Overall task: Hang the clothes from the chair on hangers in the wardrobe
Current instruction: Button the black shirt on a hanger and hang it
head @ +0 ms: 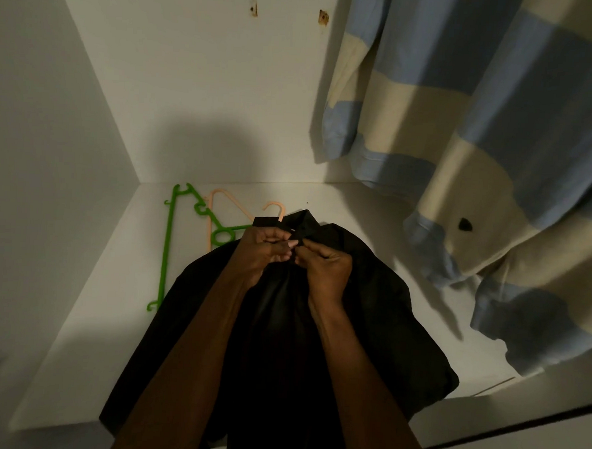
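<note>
A black shirt (368,317) lies spread on the white wardrobe floor (85,350), collar at the far end. My left hand (264,253) and my right hand (326,270) meet just below the collar, both pinching the shirt's front edges together at a button. A peach hanger (217,203) pokes out from under the collar, its hook showing above the shirt; whether it sits inside the shirt I cannot tell. A green hanger (165,248) lies to the left on the floor, partly under the shirt.
A blue-and-cream striped garment (498,132) hangs at the right, reaching down close to the floor. The white back wall (208,99) and left side wall (45,142) close in the space. The floor's front edge runs under my forearms.
</note>
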Available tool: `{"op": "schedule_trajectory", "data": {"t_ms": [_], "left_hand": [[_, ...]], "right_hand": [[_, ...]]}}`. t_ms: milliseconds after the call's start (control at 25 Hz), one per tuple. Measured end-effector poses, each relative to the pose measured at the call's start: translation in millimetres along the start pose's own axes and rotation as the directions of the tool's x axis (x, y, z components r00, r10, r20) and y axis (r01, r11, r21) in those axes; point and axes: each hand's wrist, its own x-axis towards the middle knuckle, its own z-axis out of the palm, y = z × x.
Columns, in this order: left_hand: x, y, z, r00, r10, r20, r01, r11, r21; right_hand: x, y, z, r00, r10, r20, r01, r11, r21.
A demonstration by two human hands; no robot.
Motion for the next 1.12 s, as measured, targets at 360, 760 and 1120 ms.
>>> {"op": "schedule_trajectory", "data": {"t_ms": [360,760,1120], "left_hand": [[-3,3,4,1.0,0.005,-0.004,-0.005,0.999,-0.05],[-2,1,8,0.989,-0.021,-0.145,0.04,0.991,0.131],[0,0,-3,0.99,-0.109,-0.091,0.126,0.971,0.205]], "right_hand": [[9,-15,2,0.962,0.274,-0.023,-0.262,0.941,0.215],[0,-1,-6,1.0,-0.01,0.027,0.012,0.996,-0.083],[1,4,-4,0.986,-0.156,0.056,0.165,0.938,-0.305]]}}
